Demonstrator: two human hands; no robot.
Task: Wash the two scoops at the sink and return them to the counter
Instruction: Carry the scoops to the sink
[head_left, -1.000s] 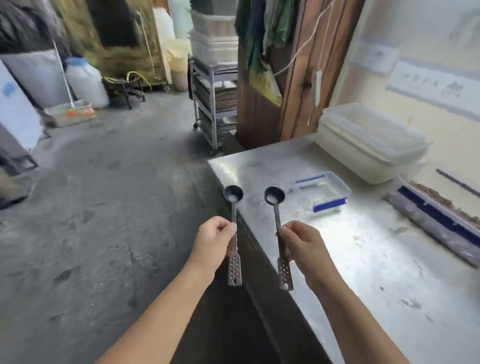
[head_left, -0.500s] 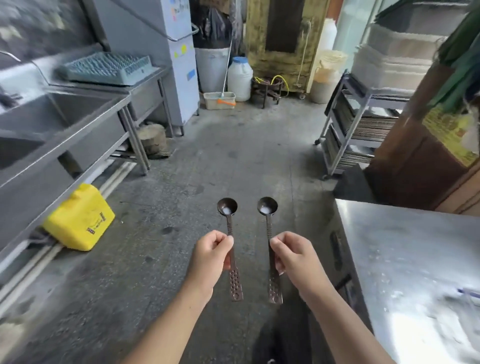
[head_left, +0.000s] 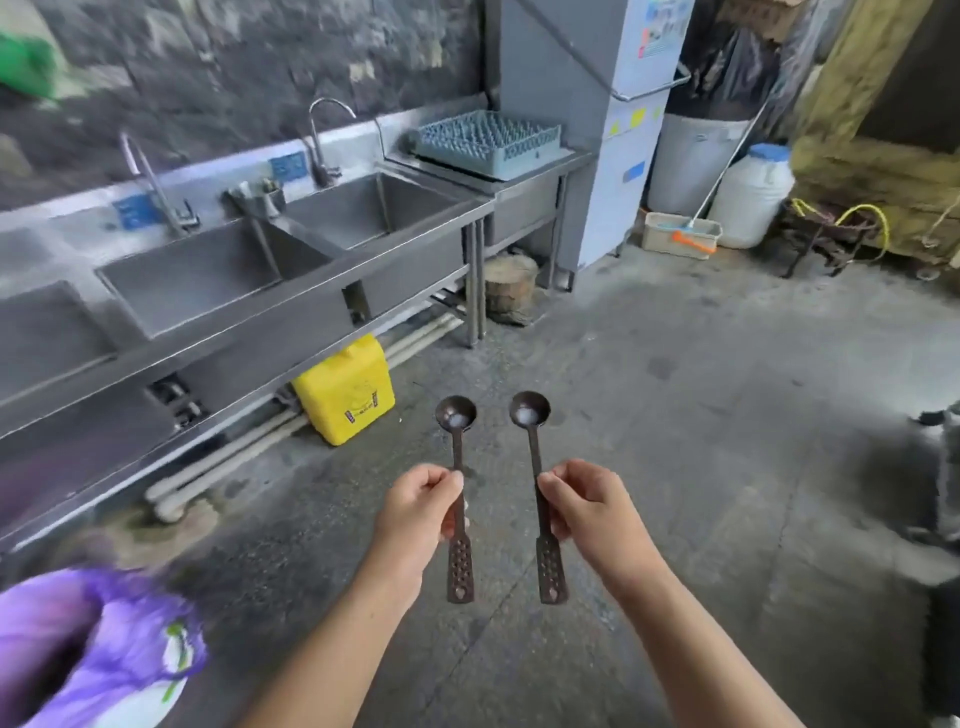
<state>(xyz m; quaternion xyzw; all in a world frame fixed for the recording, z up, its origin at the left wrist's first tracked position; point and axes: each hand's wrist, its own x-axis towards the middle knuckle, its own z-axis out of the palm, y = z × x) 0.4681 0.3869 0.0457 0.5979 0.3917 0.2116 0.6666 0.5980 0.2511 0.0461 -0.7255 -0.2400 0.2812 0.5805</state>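
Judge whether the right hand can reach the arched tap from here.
Probably not yet. The right hand grips a scoop over bare floor; the arched tap stands behind the sink basin, across that floor. Nothing blocks the way, but walking closer seems needed.

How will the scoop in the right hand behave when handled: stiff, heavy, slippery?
Probably stiff: the right scoop juts straight where the right hand pinches it. Likely light: a pinch suffices. Its thin handle may slip once wet.

A blurred purple bag (head_left: 93, 644) is cut off at the lower-left corner. The sink (head_left: 234, 335) runs past the left edge.
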